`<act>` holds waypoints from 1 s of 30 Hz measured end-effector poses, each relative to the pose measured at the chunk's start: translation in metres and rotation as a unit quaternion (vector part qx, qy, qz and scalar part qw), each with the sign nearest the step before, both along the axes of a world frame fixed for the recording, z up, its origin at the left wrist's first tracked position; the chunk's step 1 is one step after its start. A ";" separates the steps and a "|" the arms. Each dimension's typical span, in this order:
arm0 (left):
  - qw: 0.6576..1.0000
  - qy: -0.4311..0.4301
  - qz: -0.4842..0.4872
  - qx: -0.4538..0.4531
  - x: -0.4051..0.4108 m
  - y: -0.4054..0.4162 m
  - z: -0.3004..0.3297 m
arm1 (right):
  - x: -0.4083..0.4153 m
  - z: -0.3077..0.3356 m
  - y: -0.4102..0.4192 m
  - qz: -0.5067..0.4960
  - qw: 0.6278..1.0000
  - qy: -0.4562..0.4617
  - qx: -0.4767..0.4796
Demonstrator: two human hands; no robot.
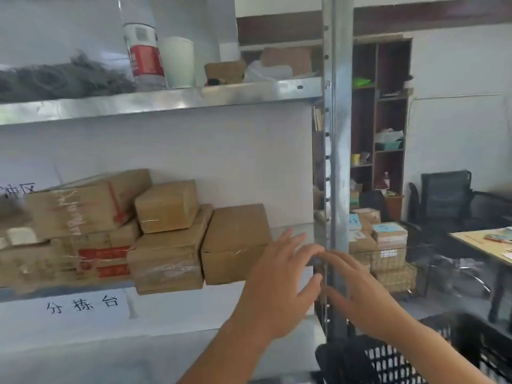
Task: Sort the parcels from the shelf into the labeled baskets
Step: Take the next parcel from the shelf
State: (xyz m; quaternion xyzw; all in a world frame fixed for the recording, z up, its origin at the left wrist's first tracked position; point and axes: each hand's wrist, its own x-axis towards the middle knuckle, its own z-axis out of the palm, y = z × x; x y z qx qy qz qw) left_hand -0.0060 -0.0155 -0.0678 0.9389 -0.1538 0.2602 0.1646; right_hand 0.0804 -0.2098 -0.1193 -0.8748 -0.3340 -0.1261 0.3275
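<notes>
Several brown cardboard parcels are stacked on the metal shelf (291, 231). The rightmost parcel (235, 242) stands at the shelf's front edge, with a small box (166, 206) on top of another parcel (169, 261) to its left. My left hand (279, 284) is raised in front of the shelf, fingers spread and straight, just right of the rightmost parcel and holding nothing. My right hand (360, 295) is beside it, fingers extended, in front of the shelf's upright post (338, 162). A black plastic basket (415, 358) sits low at the right.
A bottle (144, 56) and white cup (177, 62) stand on the upper shelf. Wire baskets with parcels (388, 250) sit behind the post. A dark chair (446, 198), a wooden table (484, 245) and a cubby bookcase (388, 120) fill the right side.
</notes>
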 end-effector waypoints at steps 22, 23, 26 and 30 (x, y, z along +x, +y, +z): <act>0.981 0.081 0.172 -0.049 0.029 0.108 0.041 | 0.042 0.077 0.160 -0.069 0.846 0.467 0.247; 0.978 0.094 0.180 -0.051 0.033 0.108 0.038 | 0.039 0.077 0.161 -0.067 0.844 0.466 0.257; 0.974 0.115 0.195 -0.028 0.041 0.102 0.033 | 0.030 0.071 0.161 -0.074 0.827 0.449 0.330; 0.974 0.124 0.180 -0.063 0.044 0.092 0.035 | 0.010 0.064 0.156 -0.106 0.849 0.335 0.395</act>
